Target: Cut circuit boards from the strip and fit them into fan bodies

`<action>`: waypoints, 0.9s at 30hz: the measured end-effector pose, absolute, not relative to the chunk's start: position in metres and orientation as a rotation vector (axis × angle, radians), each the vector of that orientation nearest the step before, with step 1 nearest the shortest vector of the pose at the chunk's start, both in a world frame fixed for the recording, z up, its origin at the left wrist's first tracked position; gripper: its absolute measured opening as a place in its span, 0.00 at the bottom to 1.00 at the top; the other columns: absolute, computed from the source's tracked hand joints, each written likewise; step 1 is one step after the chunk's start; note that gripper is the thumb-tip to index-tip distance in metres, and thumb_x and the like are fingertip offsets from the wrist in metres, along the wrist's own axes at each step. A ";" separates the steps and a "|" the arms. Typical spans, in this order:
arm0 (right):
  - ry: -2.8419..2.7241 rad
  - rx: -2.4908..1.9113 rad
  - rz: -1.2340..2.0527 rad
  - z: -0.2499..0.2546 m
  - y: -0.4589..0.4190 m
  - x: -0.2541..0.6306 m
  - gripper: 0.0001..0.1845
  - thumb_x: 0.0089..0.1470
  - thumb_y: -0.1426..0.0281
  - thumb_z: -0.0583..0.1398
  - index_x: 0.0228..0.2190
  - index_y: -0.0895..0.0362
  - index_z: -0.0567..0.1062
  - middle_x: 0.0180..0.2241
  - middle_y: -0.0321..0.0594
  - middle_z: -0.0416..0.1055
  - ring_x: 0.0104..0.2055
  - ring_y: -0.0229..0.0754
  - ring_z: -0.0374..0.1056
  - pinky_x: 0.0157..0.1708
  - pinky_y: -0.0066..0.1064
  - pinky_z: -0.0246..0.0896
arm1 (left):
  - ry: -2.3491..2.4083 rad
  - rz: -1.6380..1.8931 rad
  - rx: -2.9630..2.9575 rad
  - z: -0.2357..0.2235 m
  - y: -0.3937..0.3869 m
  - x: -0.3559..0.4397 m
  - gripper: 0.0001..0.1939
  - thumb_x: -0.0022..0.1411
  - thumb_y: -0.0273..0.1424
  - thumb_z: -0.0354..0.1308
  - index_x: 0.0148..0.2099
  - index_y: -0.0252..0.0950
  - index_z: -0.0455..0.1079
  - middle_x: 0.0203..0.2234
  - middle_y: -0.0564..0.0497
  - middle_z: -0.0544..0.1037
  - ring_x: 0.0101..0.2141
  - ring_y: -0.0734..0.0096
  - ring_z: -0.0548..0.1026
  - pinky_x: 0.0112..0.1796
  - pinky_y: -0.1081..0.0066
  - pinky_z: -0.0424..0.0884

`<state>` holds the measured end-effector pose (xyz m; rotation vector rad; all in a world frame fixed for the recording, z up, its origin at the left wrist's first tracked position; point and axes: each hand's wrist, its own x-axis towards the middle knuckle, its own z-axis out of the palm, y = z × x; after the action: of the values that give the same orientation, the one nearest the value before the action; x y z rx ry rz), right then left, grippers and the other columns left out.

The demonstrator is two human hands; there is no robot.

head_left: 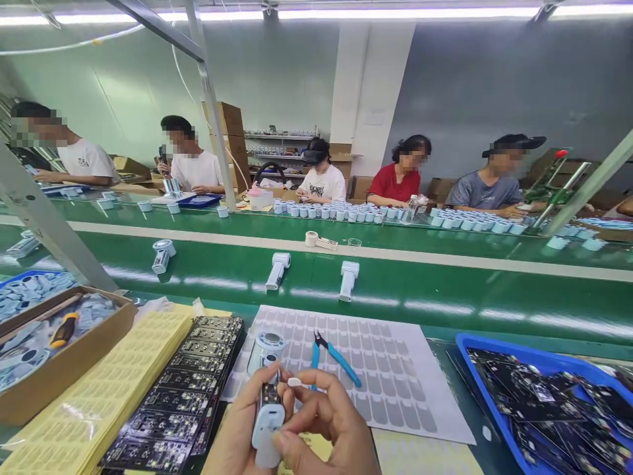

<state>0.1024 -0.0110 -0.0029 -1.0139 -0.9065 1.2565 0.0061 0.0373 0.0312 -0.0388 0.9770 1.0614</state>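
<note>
At a factory bench, the left hand (242, 429) grips a small white device (267, 402) upright, exposing its open side to the right hand (326, 422), which pinches a small white strip (295, 382).

Pliers (336, 357) behind hands (297, 429), on sheet (395, 369)

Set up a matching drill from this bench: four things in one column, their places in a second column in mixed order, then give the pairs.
Things:
1. white handheld device
2. blue-handled pliers
3. orange-handled screwdriver
4. loose dark circuit boards

Places:
A. in the blue tray at the right
B. in the cardboard box at the left
C. held in the person's left hand, with the right hand against it
D. lying on the white sheet of grey stickers

Pairs: 1-C, 2-D, 3-B, 4-A
</note>
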 end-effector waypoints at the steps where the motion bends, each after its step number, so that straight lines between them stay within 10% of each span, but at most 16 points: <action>1: -0.897 -1.020 1.253 -0.003 -0.011 0.100 0.26 0.37 0.69 0.70 0.41 0.54 0.72 0.24 0.36 0.80 0.47 0.52 0.77 0.44 0.37 0.74 | 0.980 1.064 -0.062 0.032 0.036 0.006 0.09 0.67 0.21 0.52 0.33 0.34 0.62 0.18 0.52 0.72 0.14 0.81 0.71 0.17 0.84 0.68; 27: -0.939 -1.146 1.140 0.003 -0.011 0.090 0.21 0.38 0.71 0.65 0.39 0.54 0.74 0.22 0.34 0.78 0.41 0.48 0.78 0.41 0.34 0.75 | 0.909 1.109 -0.172 0.029 0.028 0.003 0.09 0.69 0.24 0.50 0.34 0.31 0.65 0.23 0.51 0.70 0.20 0.80 0.71 0.23 0.79 0.72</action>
<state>0.0902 -0.0115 0.0028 -1.1460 -0.9393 1.1402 0.0026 0.0281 0.0293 -0.1722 0.9092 1.1094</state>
